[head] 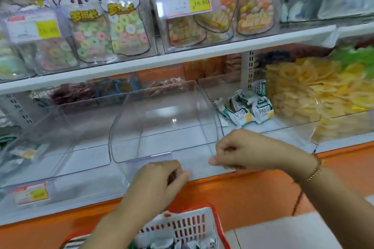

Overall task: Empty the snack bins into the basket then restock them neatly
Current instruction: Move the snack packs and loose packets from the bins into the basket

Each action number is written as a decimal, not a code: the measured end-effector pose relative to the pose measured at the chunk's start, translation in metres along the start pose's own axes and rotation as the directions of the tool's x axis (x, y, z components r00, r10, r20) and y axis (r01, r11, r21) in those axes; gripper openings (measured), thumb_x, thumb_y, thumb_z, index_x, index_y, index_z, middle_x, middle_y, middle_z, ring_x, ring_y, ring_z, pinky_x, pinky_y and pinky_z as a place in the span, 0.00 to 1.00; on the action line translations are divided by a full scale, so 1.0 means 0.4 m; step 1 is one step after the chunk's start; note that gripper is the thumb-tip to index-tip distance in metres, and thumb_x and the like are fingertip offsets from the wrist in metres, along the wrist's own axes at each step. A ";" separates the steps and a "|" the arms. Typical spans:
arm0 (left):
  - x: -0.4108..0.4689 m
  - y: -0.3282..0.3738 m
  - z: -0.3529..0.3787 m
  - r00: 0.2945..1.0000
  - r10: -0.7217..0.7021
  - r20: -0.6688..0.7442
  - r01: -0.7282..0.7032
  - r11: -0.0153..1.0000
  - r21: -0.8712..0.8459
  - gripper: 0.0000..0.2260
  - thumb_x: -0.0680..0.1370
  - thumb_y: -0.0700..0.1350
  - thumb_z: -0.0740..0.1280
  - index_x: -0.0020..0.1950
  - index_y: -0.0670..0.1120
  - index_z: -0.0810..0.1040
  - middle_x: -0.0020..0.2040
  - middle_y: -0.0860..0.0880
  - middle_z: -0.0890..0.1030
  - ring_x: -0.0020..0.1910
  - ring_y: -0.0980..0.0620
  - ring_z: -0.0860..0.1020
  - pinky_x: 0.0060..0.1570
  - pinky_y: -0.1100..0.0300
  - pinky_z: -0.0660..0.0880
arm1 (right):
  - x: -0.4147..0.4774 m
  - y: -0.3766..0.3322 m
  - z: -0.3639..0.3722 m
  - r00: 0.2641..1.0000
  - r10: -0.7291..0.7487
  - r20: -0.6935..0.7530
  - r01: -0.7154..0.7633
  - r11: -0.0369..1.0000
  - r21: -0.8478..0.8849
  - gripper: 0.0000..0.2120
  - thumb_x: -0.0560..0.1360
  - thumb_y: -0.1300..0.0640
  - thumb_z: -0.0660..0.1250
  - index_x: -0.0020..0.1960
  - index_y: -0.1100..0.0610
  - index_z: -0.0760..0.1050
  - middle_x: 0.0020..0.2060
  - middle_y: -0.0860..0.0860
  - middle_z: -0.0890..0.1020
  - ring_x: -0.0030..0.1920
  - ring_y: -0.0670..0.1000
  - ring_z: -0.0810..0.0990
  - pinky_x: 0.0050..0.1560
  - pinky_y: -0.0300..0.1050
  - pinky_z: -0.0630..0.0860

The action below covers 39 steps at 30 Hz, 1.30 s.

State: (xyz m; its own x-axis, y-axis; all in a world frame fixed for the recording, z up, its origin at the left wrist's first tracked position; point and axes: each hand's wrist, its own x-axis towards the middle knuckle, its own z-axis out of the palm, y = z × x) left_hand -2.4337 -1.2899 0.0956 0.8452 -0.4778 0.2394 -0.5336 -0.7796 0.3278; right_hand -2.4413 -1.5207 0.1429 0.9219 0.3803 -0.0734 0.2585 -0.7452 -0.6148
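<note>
While middle clear bin [162,127] stood empty on lower shelf [253,186], left hand [157,176] and right hand [242,151], fingers curled, apparently pinched its front lip. Basket [192,224] below held packets. Step judged: emptying. Next: green-white packets [251,109] in right bin [283,127] needed scooping out.

Clear bins [164,119] on white shelf [91,196]

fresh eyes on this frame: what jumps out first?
The empty clear bin in the middle of the lower shelf stands out, with the left hand and right hand curled at its front lip. Just below them, the red-and-white basket holds snack packets. To the right, green-and-white packets lie in the next bin, beside bags of yellow rings.
</note>
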 end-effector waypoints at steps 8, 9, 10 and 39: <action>0.407 0.156 -0.041 0.952 0.298 -0.073 -0.302 0.952 -0.059 0.04 0.77 0.48 0.68 0.45 0.49 0.77 0.41 0.55 0.79 0.39 0.59 0.74 0.39 0.69 0.69 | 0.048 0.271 -0.241 0.772 0.270 -0.575 -0.334 0.943 -0.006 0.11 0.71 0.49 0.72 0.50 0.53 0.77 0.46 0.49 0.81 0.43 0.50 0.76 0.37 0.41 0.68; 0.456 0.152 -0.022 0.959 0.283 -0.009 -0.283 0.958 -0.054 0.04 0.76 0.47 0.68 0.49 0.49 0.77 0.46 0.53 0.80 0.42 0.59 0.75 0.40 0.72 0.69 | 0.060 0.307 -0.241 0.769 0.326 -0.550 -0.392 0.920 -0.003 0.16 0.72 0.50 0.72 0.57 0.52 0.74 0.50 0.50 0.80 0.45 0.49 0.75 0.35 0.38 0.66; 0.500 0.144 -0.003 0.962 0.267 0.060 -0.265 0.963 -0.041 0.07 0.76 0.46 0.69 0.53 0.48 0.77 0.52 0.52 0.80 0.46 0.59 0.75 0.41 0.75 0.68 | 0.071 0.337 -0.237 0.770 0.373 -0.518 -0.441 0.897 -0.009 0.21 0.73 0.51 0.71 0.63 0.52 0.71 0.52 0.52 0.79 0.45 0.50 0.73 0.32 0.35 0.64; 0.889 0.061 0.186 0.761 -0.085 0.643 -0.270 0.860 0.434 0.44 0.64 0.58 0.78 0.75 0.53 0.60 0.72 0.47 0.63 0.68 0.45 0.67 0.61 0.55 0.68 | 0.302 0.470 -0.255 0.873 0.382 -0.304 -0.488 0.674 -0.555 0.50 0.62 0.57 0.80 0.75 0.54 0.54 0.62 0.56 0.75 0.60 0.57 0.75 0.54 0.47 0.76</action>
State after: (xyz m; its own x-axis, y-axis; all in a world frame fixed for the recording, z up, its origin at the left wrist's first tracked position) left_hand -2.1441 -1.5090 0.1208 0.7081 -0.5575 -0.4335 -0.6740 -0.7166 -0.1794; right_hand -2.2518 -1.6708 0.0986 0.9911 -0.1188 -0.0600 -0.1154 -0.9917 0.0571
